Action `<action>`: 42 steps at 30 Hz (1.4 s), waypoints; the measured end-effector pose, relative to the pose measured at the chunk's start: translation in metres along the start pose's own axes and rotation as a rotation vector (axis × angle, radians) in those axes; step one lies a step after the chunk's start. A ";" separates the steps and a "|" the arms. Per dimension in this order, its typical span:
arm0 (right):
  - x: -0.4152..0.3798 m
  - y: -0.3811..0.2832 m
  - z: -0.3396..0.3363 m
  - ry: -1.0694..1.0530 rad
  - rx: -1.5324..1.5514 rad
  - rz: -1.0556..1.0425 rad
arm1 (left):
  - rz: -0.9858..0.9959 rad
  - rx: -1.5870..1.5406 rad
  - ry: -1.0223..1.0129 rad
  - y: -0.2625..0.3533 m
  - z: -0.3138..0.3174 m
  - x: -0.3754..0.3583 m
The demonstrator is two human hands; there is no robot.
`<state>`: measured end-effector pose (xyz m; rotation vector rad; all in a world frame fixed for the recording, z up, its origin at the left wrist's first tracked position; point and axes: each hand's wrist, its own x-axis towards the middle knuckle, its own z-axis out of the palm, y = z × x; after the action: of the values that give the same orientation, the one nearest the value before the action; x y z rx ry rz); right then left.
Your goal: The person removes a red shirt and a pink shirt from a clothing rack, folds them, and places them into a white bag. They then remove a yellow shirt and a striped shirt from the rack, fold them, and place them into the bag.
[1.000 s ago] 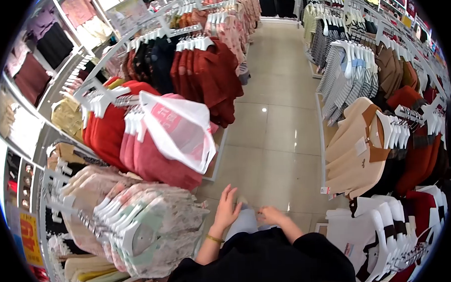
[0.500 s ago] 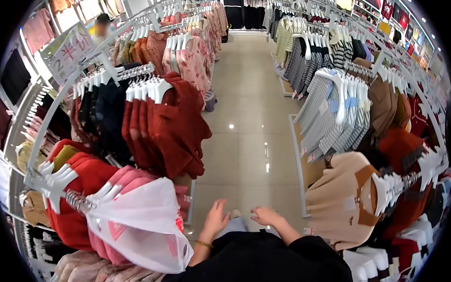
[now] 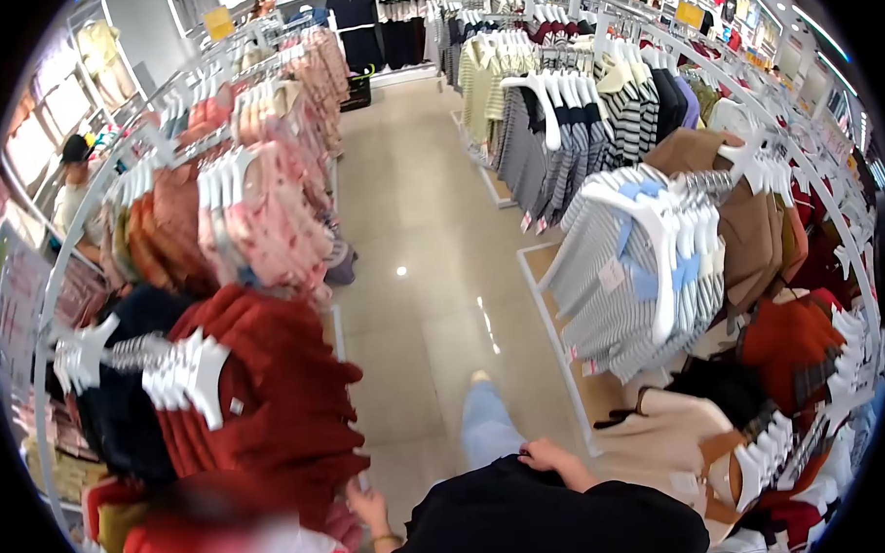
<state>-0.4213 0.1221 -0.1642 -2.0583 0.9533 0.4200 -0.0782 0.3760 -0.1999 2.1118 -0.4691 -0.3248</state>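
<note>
Left hand (image 3: 368, 505) low beside dark red tops (image 3: 271, 399) on left rack, fingers loosely spread, brushing hem, holding nothing. Right hand (image 3: 549, 456) rests against own black top at waist, fingers curled, empty. Tops hang on white hangers (image 3: 187, 368), packed along rail for browsing. Striped sweaters (image 3: 623, 280) on right rack, across tiled aisle floor (image 3: 424, 306).

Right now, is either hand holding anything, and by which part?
Nothing is held. The left hand hangs open beside the red garments; the right hand rests empty against the black top.
</note>
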 end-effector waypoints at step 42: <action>0.207 -0.142 -0.144 0.947 0.927 1.012 | 0.549 0.521 -2.080 0.367 0.629 0.331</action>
<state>-0.1837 -0.0359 -0.1191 -0.7204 2.2007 -0.5239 -0.1102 -0.4217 -0.2514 1.1045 -2.3241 -2.1501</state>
